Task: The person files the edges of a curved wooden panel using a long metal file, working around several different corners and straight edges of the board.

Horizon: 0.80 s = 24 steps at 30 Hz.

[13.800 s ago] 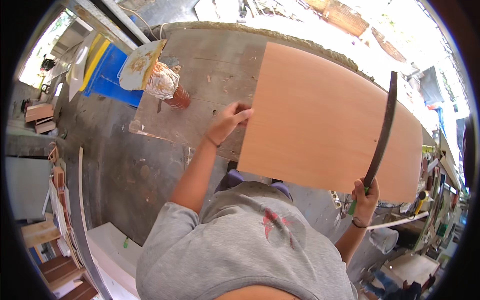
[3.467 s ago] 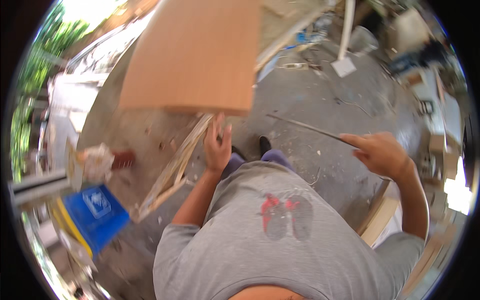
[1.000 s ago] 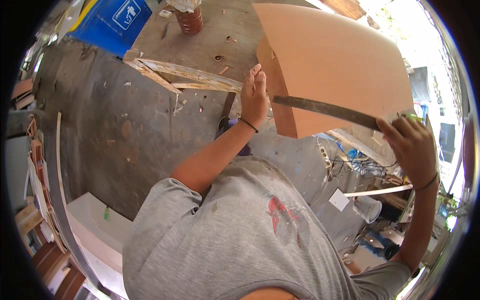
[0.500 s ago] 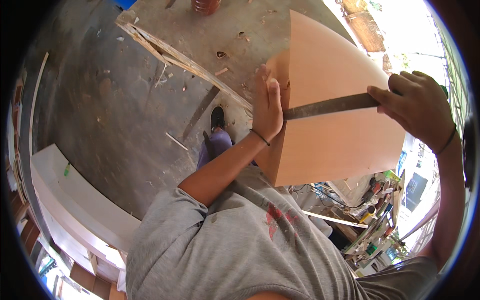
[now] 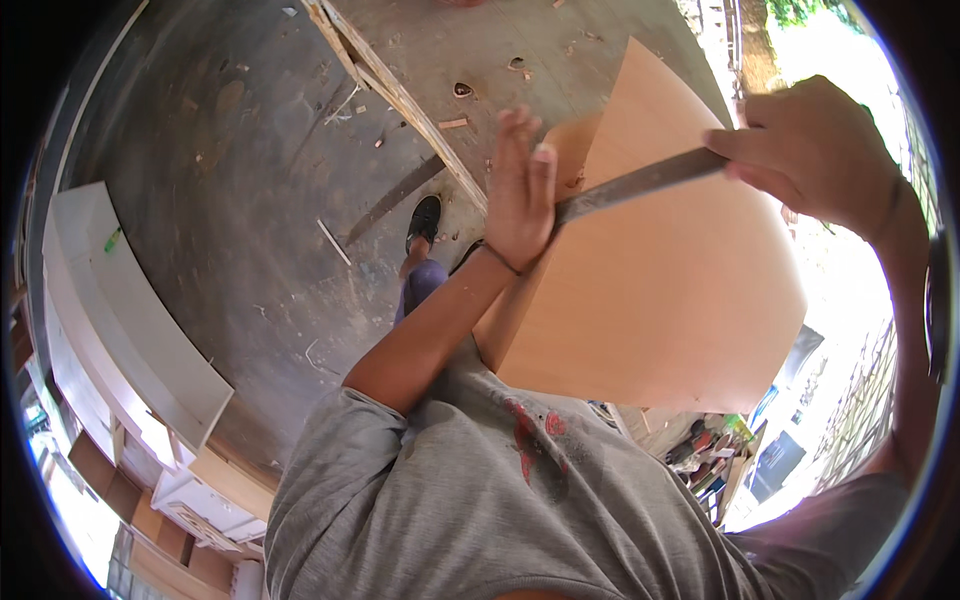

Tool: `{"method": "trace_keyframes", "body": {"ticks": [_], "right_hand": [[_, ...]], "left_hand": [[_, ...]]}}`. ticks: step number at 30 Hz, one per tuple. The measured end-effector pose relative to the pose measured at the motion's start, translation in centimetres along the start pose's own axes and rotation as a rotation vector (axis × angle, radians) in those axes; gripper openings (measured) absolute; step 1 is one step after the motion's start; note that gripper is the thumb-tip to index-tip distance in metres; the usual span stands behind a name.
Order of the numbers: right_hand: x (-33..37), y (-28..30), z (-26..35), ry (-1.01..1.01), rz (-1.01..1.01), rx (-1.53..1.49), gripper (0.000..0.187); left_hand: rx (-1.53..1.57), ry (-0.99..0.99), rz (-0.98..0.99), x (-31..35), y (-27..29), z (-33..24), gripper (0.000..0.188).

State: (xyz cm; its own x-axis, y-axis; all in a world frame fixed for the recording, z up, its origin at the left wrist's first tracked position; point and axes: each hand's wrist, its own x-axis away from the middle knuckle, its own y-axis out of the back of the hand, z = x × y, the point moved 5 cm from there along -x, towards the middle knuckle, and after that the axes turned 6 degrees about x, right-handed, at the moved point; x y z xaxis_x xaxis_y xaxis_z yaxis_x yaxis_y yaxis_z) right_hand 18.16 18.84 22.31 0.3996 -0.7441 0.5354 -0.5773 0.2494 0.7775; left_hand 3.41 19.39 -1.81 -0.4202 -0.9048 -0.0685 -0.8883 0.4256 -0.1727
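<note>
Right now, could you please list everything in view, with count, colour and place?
wooden piece: one, tan, right of centre
file-like tool: one, dark grey, across the wooden piece
table: one, grey-brown, top centre
wood scraps: several, tan, on the table
floor: one, dark grey, left of the table
thin strip: one, white, on the floor
long unit: one, white, left
small item: one, green, on the long unit
clutter: uncountable, mixed colours, lower right
shirt: one, grey with red marks, bottom
left hand: one, bare, at the tool's far end
right hand: one, bare, gripping the tool
</note>
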Motion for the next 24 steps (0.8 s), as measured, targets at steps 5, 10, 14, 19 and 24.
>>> {"method": "trace_keyframes", "body": {"ticks": [5, 10, 14, 19, 24], "right_hand": [[-2.5, -3.7, -0.9, -0.082, 0.093, 0.003, 0.018], [-5.6, -5.3, 0.6, 0.044, 0.195, -0.032, 0.018], [-1.8, -2.9, -1.6, 0.0, 0.02, -0.035, 0.015], [-0.9, -4.8, -3.2, -0.092, 0.078, -0.019, 0.018], [-4.8, -6.4, -2.4, -0.035, 0.098, -0.142, 0.017]], "left_hand": [[-0.136, -0.05, 0.018, -0.7, 1.0, 4.1, 0.051], [-0.258, -0.033, 0.036, 0.6, 2.3, 6.1, 0.051], [-0.071, -0.006, -0.002, -1.3, 0.6, 1.5, 0.052], [-0.147, -0.14, 0.056, -4.0, -0.3, 1.8, 0.045], [-0.335, -0.137, 0.089, -3.2, 1.3, 4.3, 0.047]]}}
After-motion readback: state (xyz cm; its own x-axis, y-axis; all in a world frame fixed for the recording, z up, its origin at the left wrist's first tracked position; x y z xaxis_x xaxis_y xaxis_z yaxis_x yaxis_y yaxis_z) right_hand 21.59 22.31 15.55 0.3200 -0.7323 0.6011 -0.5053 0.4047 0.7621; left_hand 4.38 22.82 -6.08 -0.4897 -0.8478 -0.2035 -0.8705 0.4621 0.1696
